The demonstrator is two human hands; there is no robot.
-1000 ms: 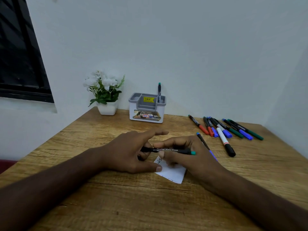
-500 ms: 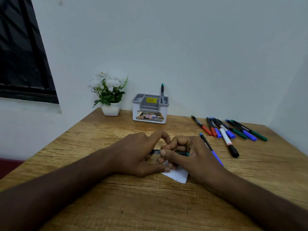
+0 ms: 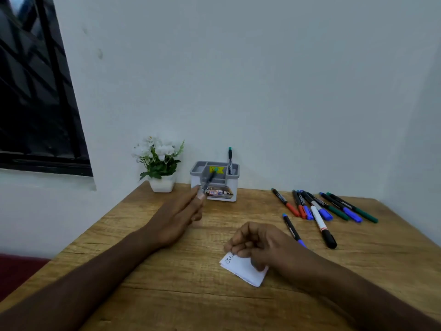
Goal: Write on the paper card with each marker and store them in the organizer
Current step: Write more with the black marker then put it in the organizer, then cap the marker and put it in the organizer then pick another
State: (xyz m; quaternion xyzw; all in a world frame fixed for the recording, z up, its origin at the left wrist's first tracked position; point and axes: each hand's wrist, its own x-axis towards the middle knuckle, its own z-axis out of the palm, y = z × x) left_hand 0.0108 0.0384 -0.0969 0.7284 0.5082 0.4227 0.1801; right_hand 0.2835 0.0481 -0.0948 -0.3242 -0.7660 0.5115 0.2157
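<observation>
At the far left a dark window (image 3: 35, 91) sits in the white wall, and a small white pot of flowers (image 3: 159, 163) stands at the back edge of the wooden table (image 3: 167, 295). The left hand (image 3: 177, 220) has left the middle of the table, where half a second ago it met the other hand over the card, and now reaches toward the back. Its thumb and fingertips pinch a green-capped marker (image 3: 209, 179), blurred with motion, whose capped end points up over the front of the organizer (image 3: 216, 181). The grey and white organizer stands by the wall; one green-capped pen (image 3: 230, 160) stands upright in its back right compartment, as before. Nearer the camera, the right hand (image 3: 260, 244) has let go of the marker and rests on the paper card (image 3: 243, 268), fingers curled loosely with the tips pressing the card's near-left edge beside a line of handwriting. Just right of that hand lies a blue marker (image 3: 292, 229), partly hidden by the wrist. Farther right, the row of loose markers (image 3: 322, 209) in red, blue, green and black lies on the table, unmoved.
</observation>
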